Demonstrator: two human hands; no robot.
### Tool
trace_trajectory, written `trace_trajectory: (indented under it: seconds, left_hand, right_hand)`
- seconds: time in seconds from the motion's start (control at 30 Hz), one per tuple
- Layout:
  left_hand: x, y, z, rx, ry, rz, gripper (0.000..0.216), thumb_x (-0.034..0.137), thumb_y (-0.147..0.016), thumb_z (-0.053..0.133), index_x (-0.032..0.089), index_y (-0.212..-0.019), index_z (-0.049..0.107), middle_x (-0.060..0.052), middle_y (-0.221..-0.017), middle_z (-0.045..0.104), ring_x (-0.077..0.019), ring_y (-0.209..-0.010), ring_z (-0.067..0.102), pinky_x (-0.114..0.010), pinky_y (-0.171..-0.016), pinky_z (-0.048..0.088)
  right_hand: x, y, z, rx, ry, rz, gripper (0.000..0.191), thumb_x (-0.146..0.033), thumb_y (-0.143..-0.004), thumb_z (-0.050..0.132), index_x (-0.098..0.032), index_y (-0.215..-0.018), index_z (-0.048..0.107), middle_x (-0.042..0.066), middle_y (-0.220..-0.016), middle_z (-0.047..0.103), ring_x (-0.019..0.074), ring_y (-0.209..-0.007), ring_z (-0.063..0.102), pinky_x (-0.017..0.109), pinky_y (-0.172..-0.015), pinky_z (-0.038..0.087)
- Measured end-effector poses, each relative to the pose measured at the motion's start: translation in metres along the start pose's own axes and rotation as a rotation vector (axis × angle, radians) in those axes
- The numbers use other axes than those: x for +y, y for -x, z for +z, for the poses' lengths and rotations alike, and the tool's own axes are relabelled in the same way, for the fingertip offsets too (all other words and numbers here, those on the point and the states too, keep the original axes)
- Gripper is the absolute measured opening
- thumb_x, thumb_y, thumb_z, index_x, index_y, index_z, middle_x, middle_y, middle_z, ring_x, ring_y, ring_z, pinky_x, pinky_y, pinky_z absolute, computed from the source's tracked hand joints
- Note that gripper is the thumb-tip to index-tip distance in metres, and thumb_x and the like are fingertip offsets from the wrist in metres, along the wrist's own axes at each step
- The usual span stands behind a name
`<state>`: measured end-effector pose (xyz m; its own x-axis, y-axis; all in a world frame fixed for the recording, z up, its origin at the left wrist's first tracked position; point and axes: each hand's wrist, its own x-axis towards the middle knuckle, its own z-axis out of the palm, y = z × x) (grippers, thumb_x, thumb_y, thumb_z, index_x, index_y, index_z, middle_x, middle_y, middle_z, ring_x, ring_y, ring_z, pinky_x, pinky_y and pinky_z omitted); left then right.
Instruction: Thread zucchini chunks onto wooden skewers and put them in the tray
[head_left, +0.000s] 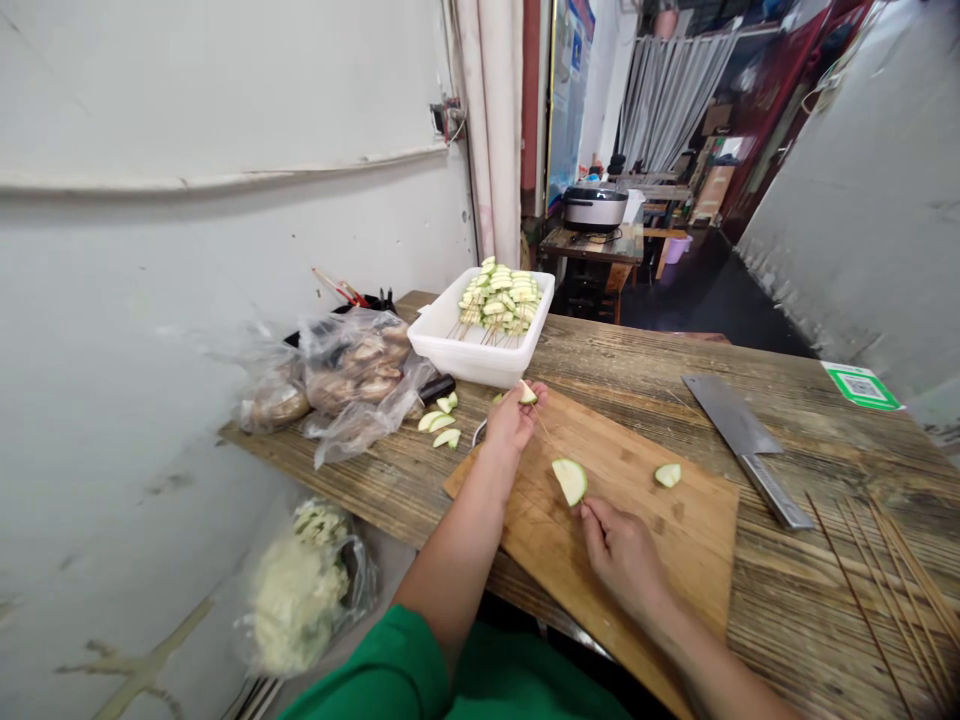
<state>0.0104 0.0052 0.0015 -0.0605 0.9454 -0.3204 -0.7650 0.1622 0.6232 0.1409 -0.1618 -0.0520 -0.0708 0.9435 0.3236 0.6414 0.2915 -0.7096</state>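
My left hand (516,415) pinches a small zucchini slice (528,394) above the far left edge of the wooden cutting board (622,445). In my right hand (621,552), closed fingers grip a thin skewer that carries a half-round zucchini slice (570,482). The skewer's free part (544,428) runs up toward the slice in my left hand; whether it touches that slice I cannot tell. Another zucchini piece (667,475) lies on the board's right side. Left of the board, several cut zucchini slices (436,422) rest on the table.
A white plastic tub (480,357) holds many skewered zucchini slices (501,295). A cleaver (739,435) and loose bamboo skewers (896,590) lie to the right. Bagged mushrooms (364,365) sit at left; bagged cauliflower (300,590) is lower, beside the wall.
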Motion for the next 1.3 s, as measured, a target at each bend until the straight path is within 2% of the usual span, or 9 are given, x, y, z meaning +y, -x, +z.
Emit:
trace_trajectory:
  seconds: [0.47, 0.7, 0.97, 1.3]
  left_hand:
    - [-0.003, 0.001, -0.002, -0.038, -0.085, 0.054, 0.012, 0.008, -0.092, 0.048, 0.007, -0.087, 0.059, -0.009, -0.070, 0.069, -0.0134, -0.064, 0.068, -0.024, -0.063, 0.057]
    - [-0.003, 0.003, -0.003, -0.056, -0.212, 0.054, 0.015, 0.010, -0.091, 0.047, 0.009, -0.087, 0.061, -0.006, -0.068, 0.067, -0.0119, -0.059, 0.064, -0.023, -0.060, 0.051]
    - [-0.007, 0.005, -0.003, -0.089, -0.250, 0.052, 0.018, 0.011, -0.092, 0.046, 0.009, -0.085, 0.062, -0.006, -0.067, 0.066, -0.0120, -0.057, 0.063, -0.024, -0.061, 0.051]
    - [-0.010, 0.011, -0.002, -0.138, -0.313, 0.035, 0.016, 0.011, -0.091, 0.048, 0.008, -0.087, 0.063, -0.006, -0.067, 0.065, -0.0130, -0.057, 0.062, -0.024, -0.059, 0.050]
  right_hand:
    - [0.001, 0.001, -0.001, -0.050, -0.017, 0.049, 0.041, -0.033, -0.093, 0.027, -0.016, -0.084, 0.063, 0.006, -0.073, 0.069, 0.0206, -0.064, 0.066, 0.028, -0.060, 0.042]
    - [0.000, 0.000, -0.001, -0.073, -0.075, 0.064, 0.039, -0.033, -0.093, 0.028, -0.017, -0.083, 0.063, 0.005, -0.074, 0.069, 0.0192, -0.064, 0.065, 0.028, -0.061, 0.041]
    - [0.001, 0.001, 0.000, -0.086, -0.073, 0.096, 0.041, -0.035, -0.092, 0.026, -0.016, -0.082, 0.061, 0.006, -0.069, 0.067, 0.0199, -0.059, 0.062, 0.029, -0.058, 0.040]
    - [-0.003, -0.002, -0.002, -0.049, -0.115, 0.100, 0.042, -0.036, -0.091, 0.026, -0.016, -0.080, 0.061, 0.006, -0.066, 0.065, 0.0200, -0.057, 0.061, 0.029, -0.056, 0.040]
